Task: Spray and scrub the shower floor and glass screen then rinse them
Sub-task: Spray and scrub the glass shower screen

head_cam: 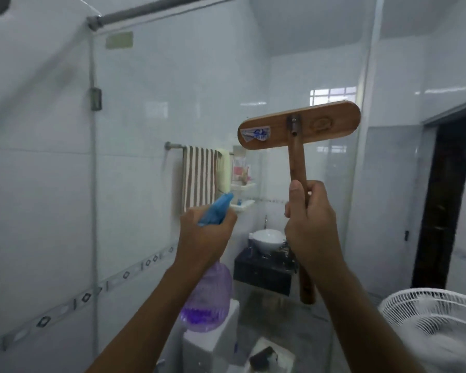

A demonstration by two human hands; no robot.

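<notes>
Head view, the only view.

Glass screen (145,117): upright directly ahead, filling most of the frame. No foam or streaks legible on it. The shower floor is not identifiable in frame.

Left hand (207,235): fingers curled round the neck of the spray bottle (209,294), raised to mid-chest height. Blue trigger head and nozzle point forward and up at the glass; purple translucent body hangs below the wrist with some liquid at the bottom. Judgement: held this way to wet the panel at the height where the brush waits. Trigger finger position cannot be read.

Right hand (311,230): closed in a fist round the wooden handle of the scrub brush (299,126), thumb lying up along the shaft, forearm lifted. The handle is near vertical and its lower end projects below the fist. The brush head sits crosswise at the top, plain wooden back toward the camera, so the bristles face the glass. Whether they touch it cannot be told.

Judgement: spraying the screen is in hand, scrubbing is ready to follow, and rinsing is still to do.

Beyond the glass: striped towel (199,179) on a rail, white washbasin (268,238). White fan grille (436,327) lower right.
</notes>
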